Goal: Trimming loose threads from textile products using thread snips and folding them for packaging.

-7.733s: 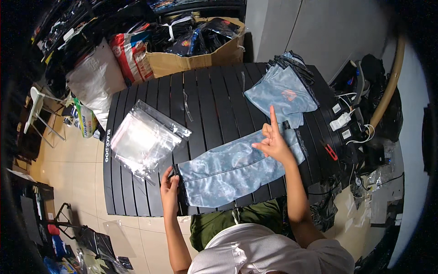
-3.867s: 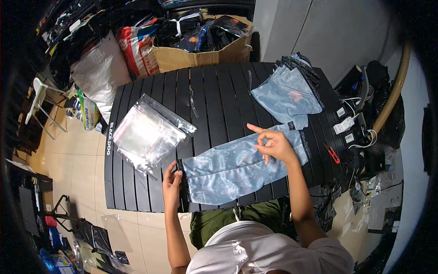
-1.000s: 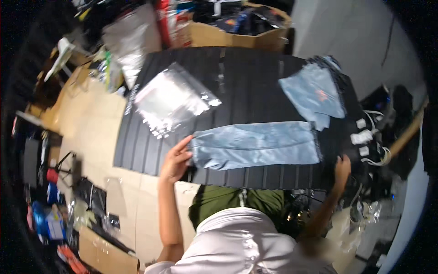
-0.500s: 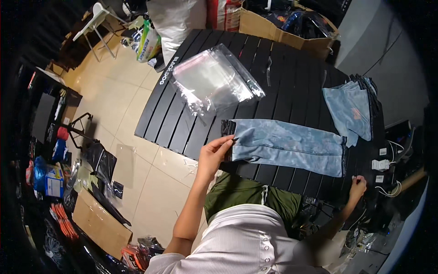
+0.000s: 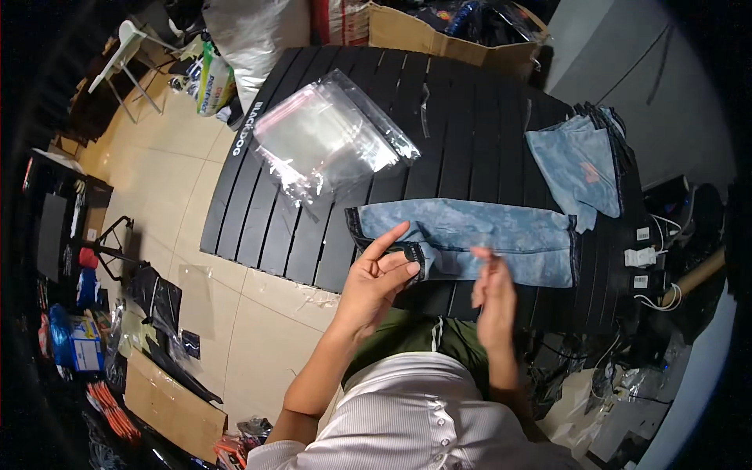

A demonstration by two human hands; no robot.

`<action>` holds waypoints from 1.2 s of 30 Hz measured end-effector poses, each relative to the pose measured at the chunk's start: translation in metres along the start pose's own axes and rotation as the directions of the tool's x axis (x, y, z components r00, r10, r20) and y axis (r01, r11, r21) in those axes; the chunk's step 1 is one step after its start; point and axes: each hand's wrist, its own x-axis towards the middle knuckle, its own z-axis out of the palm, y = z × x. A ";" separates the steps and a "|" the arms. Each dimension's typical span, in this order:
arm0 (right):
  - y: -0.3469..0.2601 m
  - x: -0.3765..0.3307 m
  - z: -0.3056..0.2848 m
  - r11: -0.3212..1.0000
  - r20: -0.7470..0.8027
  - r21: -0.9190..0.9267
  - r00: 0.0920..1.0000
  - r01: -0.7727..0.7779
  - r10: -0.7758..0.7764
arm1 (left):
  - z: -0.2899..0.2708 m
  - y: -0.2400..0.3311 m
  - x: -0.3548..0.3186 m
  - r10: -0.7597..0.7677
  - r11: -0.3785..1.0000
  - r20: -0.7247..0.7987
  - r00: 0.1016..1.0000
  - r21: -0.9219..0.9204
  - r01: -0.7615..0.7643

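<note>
A long, flat tube of mottled blue cloth (image 5: 509,231), like a sleeve with black-trimmed ends, lies across the near part of the black slatted table (image 5: 305,258). At its left end my left hand (image 5: 370,291) pinches a turned-back black edge between thumb and fingers, with the index finger stretched out. My right hand (image 5: 495,305) hovers at the cloth's near edge, right of my left hand. Motion blurs its fingers, so whether it holds anything does not show. Folded pieces of the same blue cloth (image 5: 576,160), one bearing a small pinkish print, lie at the table's right side.
Clear plastic bags (image 5: 329,141) are stacked on the table's far left part. White plugs and cables (image 5: 644,257) sit beyond its right edge. Past the far edge stand an open cardboard box (image 5: 439,43) and a white sack (image 5: 254,39). More cardboard (image 5: 172,403) lies on the floor at left.
My right hand has come in from the table's right edge to the cloth. My left hand has turned back the cloth's near left corner and raised its index finger. The whole view has shifted slightly.
</note>
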 end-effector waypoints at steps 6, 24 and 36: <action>-0.009 -0.008 0.006 0.927 0.155 -0.320 0.976 0.194 -0.151 | 0.012 -0.014 0.004 -0.026 0.993 0.039 0.999 -0.114 0.030; -0.026 0.013 -0.005 0.835 0.206 -0.480 0.960 0.268 -0.190 | 0.034 -0.021 0.015 0.010 0.994 0.018 1.000 -0.113 -0.008; -0.016 -0.014 -0.110 0.995 -0.493 -0.045 0.864 0.094 -0.104 | -0.010 0.005 0.001 0.110 0.992 -0.151 0.982 -0.044 -0.118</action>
